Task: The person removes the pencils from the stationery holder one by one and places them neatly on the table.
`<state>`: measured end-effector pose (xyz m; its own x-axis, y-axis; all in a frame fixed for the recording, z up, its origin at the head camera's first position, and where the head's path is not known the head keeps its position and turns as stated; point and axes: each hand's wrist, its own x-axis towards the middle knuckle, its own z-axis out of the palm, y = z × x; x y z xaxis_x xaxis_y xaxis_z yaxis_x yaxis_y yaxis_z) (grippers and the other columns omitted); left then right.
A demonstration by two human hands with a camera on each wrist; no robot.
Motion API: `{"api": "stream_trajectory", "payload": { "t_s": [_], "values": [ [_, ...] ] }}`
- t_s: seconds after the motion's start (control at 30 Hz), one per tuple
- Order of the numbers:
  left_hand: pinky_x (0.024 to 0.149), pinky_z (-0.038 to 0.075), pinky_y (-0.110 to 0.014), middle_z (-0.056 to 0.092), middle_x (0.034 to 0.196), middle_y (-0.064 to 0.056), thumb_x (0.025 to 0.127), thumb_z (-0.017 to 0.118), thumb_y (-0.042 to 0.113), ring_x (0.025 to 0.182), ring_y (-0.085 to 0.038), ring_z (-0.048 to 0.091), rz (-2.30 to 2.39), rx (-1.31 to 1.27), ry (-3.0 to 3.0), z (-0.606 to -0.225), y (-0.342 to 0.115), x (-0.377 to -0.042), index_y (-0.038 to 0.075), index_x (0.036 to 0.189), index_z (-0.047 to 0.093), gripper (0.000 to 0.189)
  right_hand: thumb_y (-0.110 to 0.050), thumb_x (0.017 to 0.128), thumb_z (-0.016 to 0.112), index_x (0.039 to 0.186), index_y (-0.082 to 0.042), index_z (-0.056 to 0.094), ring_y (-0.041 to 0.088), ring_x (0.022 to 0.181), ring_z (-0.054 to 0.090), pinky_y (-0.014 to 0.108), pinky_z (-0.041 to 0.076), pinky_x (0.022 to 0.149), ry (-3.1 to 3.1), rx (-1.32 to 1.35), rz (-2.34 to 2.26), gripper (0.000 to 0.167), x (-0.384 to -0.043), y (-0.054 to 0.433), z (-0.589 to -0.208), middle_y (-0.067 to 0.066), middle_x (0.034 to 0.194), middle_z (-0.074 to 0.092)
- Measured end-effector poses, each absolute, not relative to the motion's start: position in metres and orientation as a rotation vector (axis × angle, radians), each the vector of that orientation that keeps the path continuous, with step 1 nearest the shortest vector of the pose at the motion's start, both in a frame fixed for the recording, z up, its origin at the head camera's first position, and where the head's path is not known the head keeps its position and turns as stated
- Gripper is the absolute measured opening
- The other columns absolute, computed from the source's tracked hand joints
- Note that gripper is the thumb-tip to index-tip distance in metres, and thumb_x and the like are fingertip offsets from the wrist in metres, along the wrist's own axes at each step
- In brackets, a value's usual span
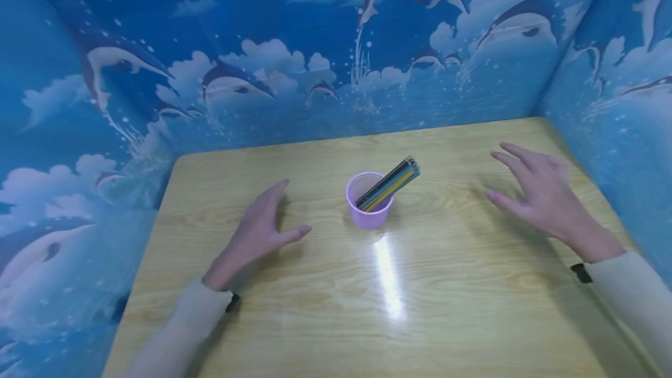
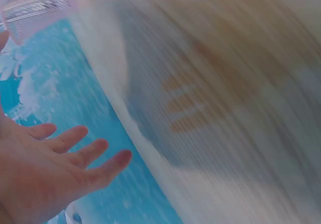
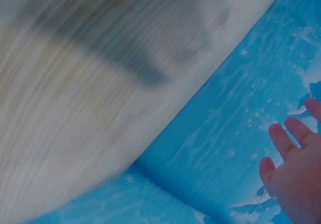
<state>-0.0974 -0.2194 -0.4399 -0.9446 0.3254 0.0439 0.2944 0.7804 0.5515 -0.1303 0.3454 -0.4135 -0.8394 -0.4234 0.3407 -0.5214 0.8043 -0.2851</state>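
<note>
A small purple cup (image 1: 370,219) stands upright on the wooden table, with a bundle of thin sticks or pencils (image 1: 389,184), dark, teal and yellow, leaning out of it to the upper right. Left of the cup, my left hand (image 1: 258,227) is held over the table with thumb and fingers spread, apart from the cup. My right hand (image 1: 541,194) hovers farther off on the right side, fingers loosely extended and holding nothing. In the left wrist view the palm and fingers of the left hand (image 2: 65,166) show. Part of the right hand (image 3: 296,169) appears in the right wrist view.
The wooden table (image 1: 325,296) has a bright light reflection in front of the cup. Blue walls (image 1: 294,98) printed with dolphins, clouds and water enclose the back and both sides. In the left wrist view, a blurred pinkish cup (image 2: 37,8) is at the top left corner.
</note>
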Motion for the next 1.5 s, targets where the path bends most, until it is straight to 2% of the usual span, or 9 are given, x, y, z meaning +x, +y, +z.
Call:
{"api": "stream_trajectory", "payload": {
  "t_s": [0.17,0.4,0.5,0.6,0.7,0.87,1.07,1.33,1.5],
  "values": [
    [0.124,0.032,-0.069,0.030,0.177,-0.011,0.089,0.085,0.061,0.160,-0.037,0.030,1.162,0.470,2.759,-0.435,-0.192,-0.099,0.016,0.175,0.024,0.114,-0.031,0.097,0.081,0.159,-0.007,0.054,0.054,0.144,0.045,0.083,0.030,0.096,-2.675,0.723,0.745,0.071,-0.124,0.321,-0.412,0.024,0.163,0.048],
    [0.125,0.032,-0.064,0.035,0.174,-0.005,0.087,0.092,0.049,0.160,-0.029,0.032,1.474,0.411,2.574,-0.436,-0.154,-0.105,0.019,0.173,0.028,0.112,-0.022,0.106,0.070,0.163,-0.011,0.047,0.041,0.142,0.049,0.076,0.034,0.105,-2.714,0.671,1.073,0.063,-0.110,0.286,-0.406,0.016,0.160,0.051],
    [0.125,0.032,-0.063,0.036,0.174,-0.004,0.085,0.095,0.044,0.159,-0.027,0.033,1.545,0.409,2.523,-0.435,-0.140,-0.108,0.019,0.173,0.028,0.113,-0.019,0.107,0.069,0.160,-0.010,0.051,0.033,0.134,0.057,0.055,0.043,0.111,-2.687,0.626,1.214,0.056,-0.106,0.270,-0.403,0.012,0.155,0.057],
    [0.125,0.034,-0.062,0.036,0.174,-0.004,0.083,0.096,0.042,0.158,-0.027,0.034,1.572,0.433,2.485,-0.434,-0.128,-0.111,0.018,0.173,0.028,0.115,-0.016,0.106,0.071,0.152,-0.007,0.058,0.025,0.123,0.064,0.030,0.047,0.106,-2.619,0.585,1.339,0.049,-0.104,0.253,-0.400,0.008,0.145,0.065],
    [0.124,0.036,-0.061,0.037,0.173,-0.005,0.082,0.097,0.040,0.157,-0.027,0.035,1.574,0.452,2.461,-0.433,-0.116,-0.115,0.015,0.172,0.028,0.116,-0.012,0.103,0.074,0.142,-0.006,0.065,0.020,0.113,0.067,0.021,0.049,0.101,-2.541,0.560,1.442,0.040,-0.104,0.237,-0.398,0.005,0.133,0.070],
    [0.121,0.039,-0.062,0.044,0.168,-0.009,0.080,0.100,0.034,0.152,-0.030,0.043,1.586,0.451,2.441,-0.433,-0.099,-0.123,0.014,0.170,0.031,0.115,-0.010,0.102,0.077,0.128,-0.005,0.070,0.014,0.105,0.069,0.020,0.055,0.092,-2.460,0.515,1.570,0.028,-0.106,0.214,-0.397,0.004,0.121,0.072],
    [0.115,0.049,-0.054,0.049,0.162,-0.012,0.081,0.100,0.023,0.143,-0.038,0.053,1.706,0.486,2.295,-0.437,-0.089,-0.129,0.010,0.170,0.028,0.115,-0.013,0.103,0.077,0.120,-0.002,0.069,0.017,0.096,0.069,0.020,0.058,0.084,-2.420,0.445,1.666,0.022,-0.109,0.194,-0.397,0.007,0.111,0.072],
    [0.109,0.055,-0.049,0.051,0.161,-0.011,0.083,0.097,0.029,0.137,-0.030,0.058,1.706,0.494,2.231,-0.441,-0.083,-0.133,0.022,0.167,0.033,0.106,-0.009,0.102,0.078,0.114,0.003,0.069,0.018,0.087,0.069,0.019,0.059,0.077,-2.371,0.393,1.738,0.018,-0.111,0.184,-0.397,0.011,0.103,0.072],
    [0.106,0.057,-0.046,0.055,0.157,-0.016,0.084,0.096,0.024,0.135,-0.030,0.060,1.732,0.537,2.213,-0.443,-0.082,-0.134,0.020,0.163,0.036,0.099,-0.004,0.102,0.076,0.111,0.007,0.068,0.017,0.085,0.070,0.019,0.060,0.074,-2.334,0.394,1.801,0.016,-0.111,0.181,-0.399,0.014,0.100,0.072]
  ]
}}
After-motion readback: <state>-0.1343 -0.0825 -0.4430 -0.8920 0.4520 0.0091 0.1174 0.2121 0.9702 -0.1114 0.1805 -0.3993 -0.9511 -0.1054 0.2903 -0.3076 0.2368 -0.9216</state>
